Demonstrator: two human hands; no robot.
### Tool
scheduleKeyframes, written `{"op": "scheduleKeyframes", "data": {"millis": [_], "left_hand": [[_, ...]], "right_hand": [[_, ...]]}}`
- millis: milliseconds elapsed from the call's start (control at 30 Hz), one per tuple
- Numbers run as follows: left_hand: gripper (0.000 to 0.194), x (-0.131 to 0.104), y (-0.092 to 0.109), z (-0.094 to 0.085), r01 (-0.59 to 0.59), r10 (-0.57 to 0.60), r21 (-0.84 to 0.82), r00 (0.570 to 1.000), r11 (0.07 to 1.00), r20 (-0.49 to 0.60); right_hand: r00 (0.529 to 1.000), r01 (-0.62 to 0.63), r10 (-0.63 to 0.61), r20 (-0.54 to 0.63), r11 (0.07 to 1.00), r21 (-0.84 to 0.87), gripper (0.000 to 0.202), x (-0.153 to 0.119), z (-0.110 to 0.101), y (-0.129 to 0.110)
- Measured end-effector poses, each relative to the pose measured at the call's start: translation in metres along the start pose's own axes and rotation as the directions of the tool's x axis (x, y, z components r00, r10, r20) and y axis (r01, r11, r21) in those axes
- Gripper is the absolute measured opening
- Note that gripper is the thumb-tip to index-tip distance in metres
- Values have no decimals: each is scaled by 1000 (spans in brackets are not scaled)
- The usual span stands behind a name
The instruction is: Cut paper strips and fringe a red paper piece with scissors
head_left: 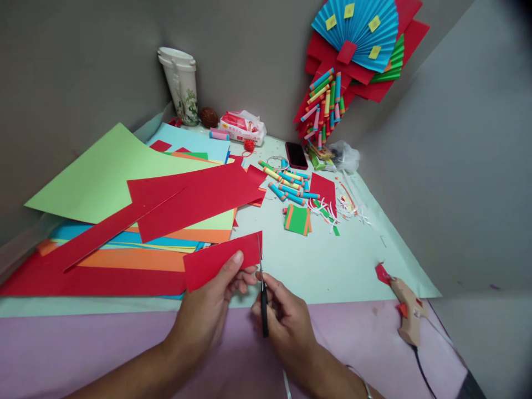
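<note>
My left hand (220, 288) pinches a red paper rectangle (216, 257) between thumb and fingers, above the front of the table. My right hand (286, 316) grips a pair of scissors (264, 305) with black handles. Its blades point away from me and lie at the right end of the red paper, where a narrow edge strip stands beside them. Behind my left hand, large red sheets (199, 194) lie over a light green sheet (103, 166) and a stack of coloured paper.
Rolled paper tubes (291, 185), green-orange squares (297, 219) and paper scraps (353, 205) lie behind my hands. A glue gun (409, 310) rests at right. Farther back are a phone (296, 155), a tissue pack (243, 126) and a white cup (180, 83). A paper-fan decoration (357, 39) leans on the wall.
</note>
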State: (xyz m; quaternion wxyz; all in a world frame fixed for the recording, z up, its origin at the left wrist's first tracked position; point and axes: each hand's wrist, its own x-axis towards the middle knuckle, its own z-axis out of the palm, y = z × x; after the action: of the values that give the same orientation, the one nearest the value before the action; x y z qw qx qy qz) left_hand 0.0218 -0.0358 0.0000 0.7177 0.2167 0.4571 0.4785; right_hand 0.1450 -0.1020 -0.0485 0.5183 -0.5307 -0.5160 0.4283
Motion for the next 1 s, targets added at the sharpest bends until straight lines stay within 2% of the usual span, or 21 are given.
{"op": "scheduleKeyframes", "data": {"millis": [300, 500, 733, 867, 1000], "left_hand": [[22, 0, 3, 0, 43, -42, -46, 999, 998, 10], [23, 0, 5, 0, 72, -72, -35, 997, 997, 7], [27, 0, 6, -2, 106, -107, -43, 994, 993, -27], [29, 1, 6, -4, 104, -105, -31, 994, 994, -19], [31, 3, 3, -8, 52, -47, 73, 997, 996, -65]], "right_hand": [[1000, -22, 22, 15, 1000, 2, 40, -1, -2, 3], [998, -45, 39, 51, 990, 132, 38, -1, -1, 4], [988, -127, 96, 124, 951, 280, 39, 0, -2, 0], [961, -259, 207, 183, 905, 337, 48, 3, -4, -7], [946, -308, 251, 202, 892, 331, 45, 4, -5, -13]]}}
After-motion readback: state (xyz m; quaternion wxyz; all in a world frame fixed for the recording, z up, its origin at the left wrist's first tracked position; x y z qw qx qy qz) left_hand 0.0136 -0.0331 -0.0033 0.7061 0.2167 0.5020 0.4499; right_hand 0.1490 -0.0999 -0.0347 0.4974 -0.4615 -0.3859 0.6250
